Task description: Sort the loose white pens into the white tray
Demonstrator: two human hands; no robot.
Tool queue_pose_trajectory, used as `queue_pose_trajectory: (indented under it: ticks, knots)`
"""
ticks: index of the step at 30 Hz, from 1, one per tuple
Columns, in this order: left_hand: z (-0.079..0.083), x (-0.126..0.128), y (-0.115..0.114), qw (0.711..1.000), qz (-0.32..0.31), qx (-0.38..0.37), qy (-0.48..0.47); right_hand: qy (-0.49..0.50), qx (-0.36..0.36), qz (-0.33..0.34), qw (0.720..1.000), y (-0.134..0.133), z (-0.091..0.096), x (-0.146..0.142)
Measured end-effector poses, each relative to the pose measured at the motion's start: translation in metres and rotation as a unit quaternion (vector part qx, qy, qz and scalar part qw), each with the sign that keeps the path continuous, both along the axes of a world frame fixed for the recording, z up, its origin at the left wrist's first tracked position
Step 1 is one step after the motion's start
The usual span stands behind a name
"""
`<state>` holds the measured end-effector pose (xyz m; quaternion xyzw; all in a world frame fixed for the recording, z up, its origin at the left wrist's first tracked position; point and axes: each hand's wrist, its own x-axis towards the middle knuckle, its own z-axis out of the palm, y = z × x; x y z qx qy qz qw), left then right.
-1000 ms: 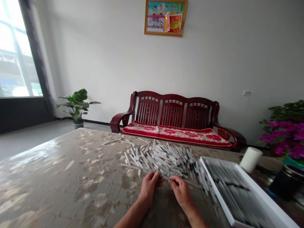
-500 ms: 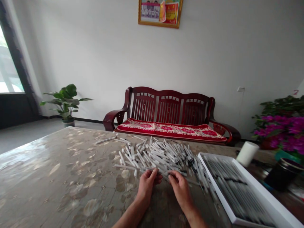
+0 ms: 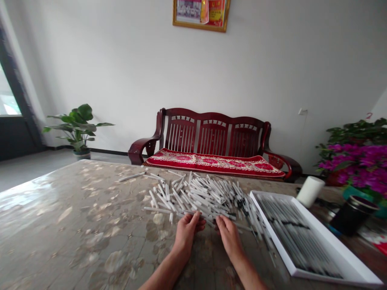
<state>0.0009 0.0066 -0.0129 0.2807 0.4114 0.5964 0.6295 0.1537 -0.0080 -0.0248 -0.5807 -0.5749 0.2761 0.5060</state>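
My left hand (image 3: 188,230) is closed, thumb against fingers, on a slim pale pen at the near edge of the pile. Opposite it, my right hand (image 3: 228,233) pinches at the other end of what looks like the same pen; blur and the fingers hide most of it. Just beyond both hands lies a loose heap of pens (image 3: 202,195), whitish barrels with some black parts, pointing many ways. To the right, a shallow white box (image 3: 352,264) holds pens (image 3: 298,229) laid side by side in rows.
The table (image 3: 75,225) has a patterned, glossy cover. Right of the box stand a white roll (image 3: 310,192), a black cup (image 3: 353,215) and purple flowers (image 3: 359,165). A red wooden bench (image 3: 211,137) is behind the table, and a potted plant (image 3: 80,127) at left.
The view has shifted slightly, so most things sit a little further left and higher. My hands have moved slightly apart at the pile's near edge.
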Motion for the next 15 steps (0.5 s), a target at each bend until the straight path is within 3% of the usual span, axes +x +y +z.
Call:
queue_pose_trajectory:
  ticks: [7, 15]
  knots:
    - [0.0011, -0.0003, -0.0007, 1.0, 0.0, 0.003, 0.003, 0.032, 0.02, 0.009, 0.999, 0.0002, 0.0021, -0.0032]
    - [-0.0018, 0.0006, 0.0007, 1.0, 0.004, 0.001, -0.002, -0.01, 0.014, 0.015, 1.0, 0.0026, -0.0011, -0.0026]
